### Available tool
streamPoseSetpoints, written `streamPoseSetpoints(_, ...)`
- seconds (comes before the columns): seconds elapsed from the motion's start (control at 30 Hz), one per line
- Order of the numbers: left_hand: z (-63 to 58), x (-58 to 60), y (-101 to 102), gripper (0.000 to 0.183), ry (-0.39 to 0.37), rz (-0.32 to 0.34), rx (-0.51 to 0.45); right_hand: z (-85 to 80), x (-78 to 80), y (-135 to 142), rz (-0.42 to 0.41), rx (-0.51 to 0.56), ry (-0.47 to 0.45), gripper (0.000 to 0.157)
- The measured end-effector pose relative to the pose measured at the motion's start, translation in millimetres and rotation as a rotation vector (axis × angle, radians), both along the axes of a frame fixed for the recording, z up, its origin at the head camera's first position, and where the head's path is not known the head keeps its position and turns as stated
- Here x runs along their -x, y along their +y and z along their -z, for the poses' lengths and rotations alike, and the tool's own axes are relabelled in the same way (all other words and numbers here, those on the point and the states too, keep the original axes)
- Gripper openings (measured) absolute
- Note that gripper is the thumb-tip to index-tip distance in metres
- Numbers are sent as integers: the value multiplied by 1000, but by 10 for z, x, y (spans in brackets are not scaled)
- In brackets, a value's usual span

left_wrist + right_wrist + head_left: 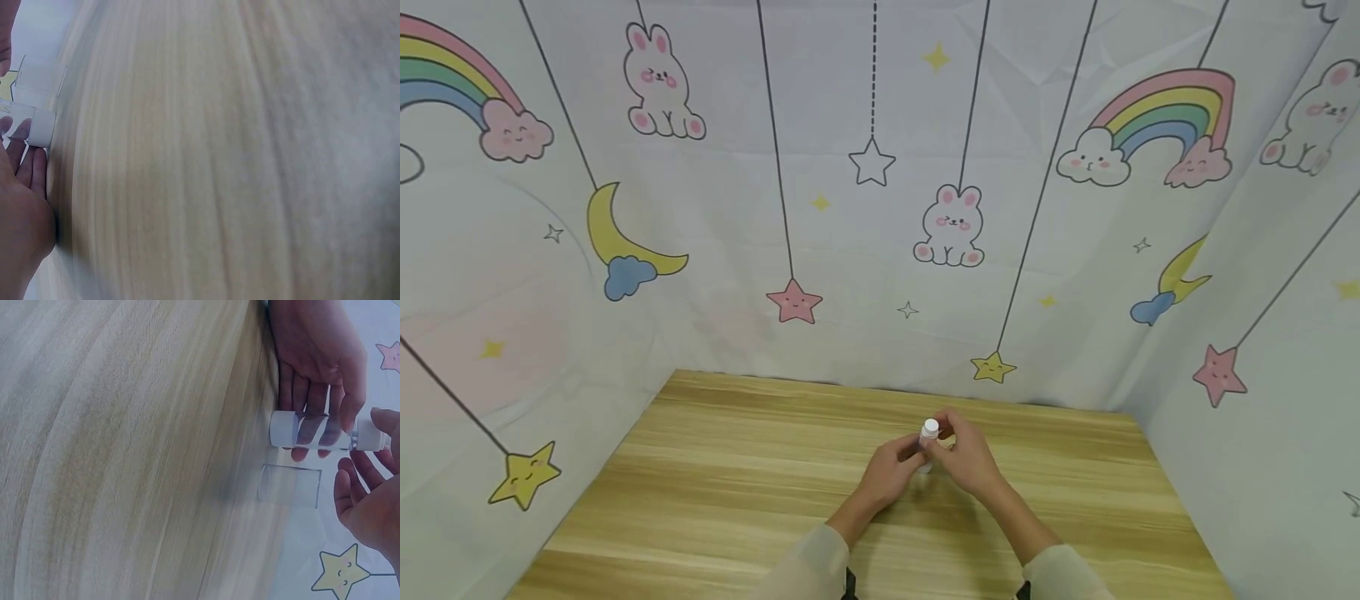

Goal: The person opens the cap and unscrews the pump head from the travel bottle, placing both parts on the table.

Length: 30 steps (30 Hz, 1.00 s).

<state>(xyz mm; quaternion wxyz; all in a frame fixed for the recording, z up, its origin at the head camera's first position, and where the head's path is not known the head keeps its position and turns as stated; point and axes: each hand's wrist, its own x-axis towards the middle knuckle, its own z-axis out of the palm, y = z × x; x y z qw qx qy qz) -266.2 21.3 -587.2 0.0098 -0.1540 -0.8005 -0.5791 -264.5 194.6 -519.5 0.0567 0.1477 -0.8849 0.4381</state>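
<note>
A small see-through bottle (283, 428) with a white base and a white top (370, 435) stands upright between the two hands. My left hand (886, 475) grips its clear body, the thumb on one side and the fingers wrapped behind. Around the white top, my right hand (970, 458) pinches with thumb and fingers. A clear, hollow cover (290, 486) stands on the table beside the bottle, apart from both hands. In the left wrist view the bottle's white base (42, 128) and the clear cover (40, 75) show at the left edge.
The wood-grain table (737, 500) spreads around the hands. White cloth (722, 208) printed with rabbits, stars and rainbows hangs along the back and both sides, close to the table's edges.
</note>
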Motion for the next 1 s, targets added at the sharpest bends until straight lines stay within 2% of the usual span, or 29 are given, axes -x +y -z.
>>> streamPoseSetpoints(0.33,-6,8,7,43,-25,10,-8,-22,-6,-5,-4,-12,17,19)
streamPoseSetpoints(0.67,-29,11,8,44,2,-7,5,-45,-4,15,-9,-4,-11,25)
streamPoseSetpoints(1.0,-16,6,16,44,5,-6,-2,-31,-6,21,-52,1,25,21)
